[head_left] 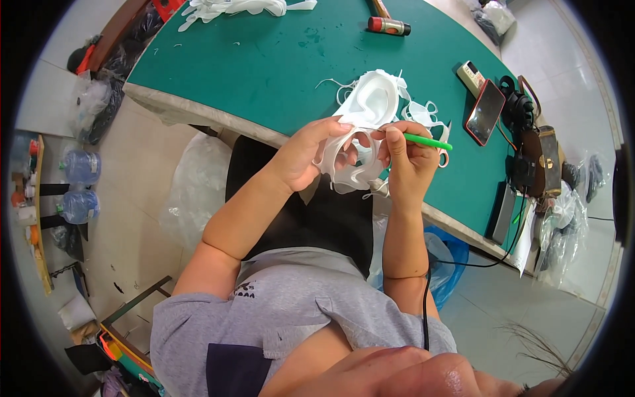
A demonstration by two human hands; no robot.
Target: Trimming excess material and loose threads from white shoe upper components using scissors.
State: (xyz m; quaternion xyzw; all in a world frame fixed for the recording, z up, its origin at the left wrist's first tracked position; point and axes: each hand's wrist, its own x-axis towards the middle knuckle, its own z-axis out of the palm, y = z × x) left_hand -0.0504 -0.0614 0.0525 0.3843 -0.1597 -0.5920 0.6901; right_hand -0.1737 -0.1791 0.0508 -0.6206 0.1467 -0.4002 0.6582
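Note:
My left hand [309, 151] grips a thin white moulded piece [359, 177] with a rounded opening, held over my lap at the table's near edge. Pinched in my right hand [411, 157] is a slim tool with a bright green handle [430, 141]. Its tip end lies against the white piece's upper rim between both hands; the tip itself is too small to make out. Just beyond, a second white moulded piece [377, 99] with a curved hollow rests on the table. White trimmed strips [423, 116] lie beside it. Scissors [444, 157] with pinkish handles show partly behind my right hand.
On the green table [264, 73] lie a red-headed hammer [389, 26] and more white pieces [245, 6] at the far side. To the right are a red-edged phone [485, 112], a pale keypad device [470, 78], a brown bag [548, 162] and a black cable [483, 264].

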